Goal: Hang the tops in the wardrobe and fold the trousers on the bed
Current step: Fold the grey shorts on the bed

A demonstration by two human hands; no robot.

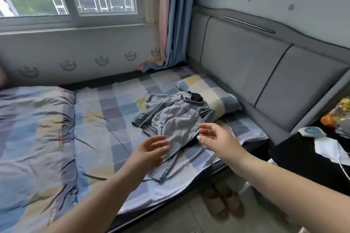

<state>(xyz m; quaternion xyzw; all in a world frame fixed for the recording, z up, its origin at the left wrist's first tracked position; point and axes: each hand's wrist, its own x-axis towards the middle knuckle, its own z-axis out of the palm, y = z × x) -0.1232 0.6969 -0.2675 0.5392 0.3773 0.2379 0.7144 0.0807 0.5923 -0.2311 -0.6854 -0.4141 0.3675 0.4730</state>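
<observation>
Over on the left I see a folded quilt (36,128) in blue, grey and tan checks lying on the bed (106,100), whose sheet carries the same check. My left hand (151,149) reaches out over the sheet with fingers spread and relaxed, gripping nothing, its fingertips right at the near edge of the clothes. The pile of clothes (174,117) sits mid-bed, rumpled: pale grey-blue trousers (176,126) with a gathered elastic waistband lie on top, one leg trailing toward the bed's edge, over a darker denim-like garment (142,119); something black (196,97) peeks out behind. The pile's far end leans on a checked pillow (212,92). My right hand (212,136) hovers at the pile's right side, fingers loosely extended, holding nothing. Slippers (223,202) rest on the floor below.
</observation>
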